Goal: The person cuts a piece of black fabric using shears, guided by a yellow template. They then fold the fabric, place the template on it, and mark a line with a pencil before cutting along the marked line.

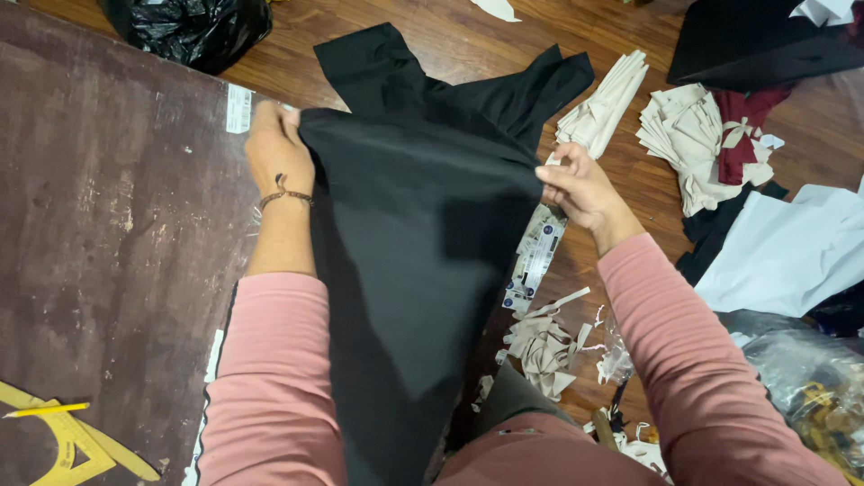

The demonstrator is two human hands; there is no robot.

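Starting at the lower left of the frame, a yellow set square [67, 441] and a yellow pencil [45, 410] lay flat on the dark brown tabletop [108, 225], well apart from the work. At the top left a black plastic bag [193, 27] sat on the wooden floor [468, 45] just past the tabletop's far edge. The left hand [277, 148], a thin bracelet [286, 193] on its wrist, was clamped on the upper left corner of the black fabric [414, 243], pinning it at the tabletop's edge. The fabric hung stretched across the middle of the frame, its far part trailing onto the floor and its near part falling toward the person's lap; holding two corners apart like this kept the top edge taut and straight, as I judge it. The right hand [580, 189] pinched the fabric's upper right corner, fingers closed on it. Below that hand, cream fabric scraps [544, 346] littered the floor. Farther right lay folded cream pieces [603, 108], a dark red cloth [742, 130] and a white sheet [792, 252]
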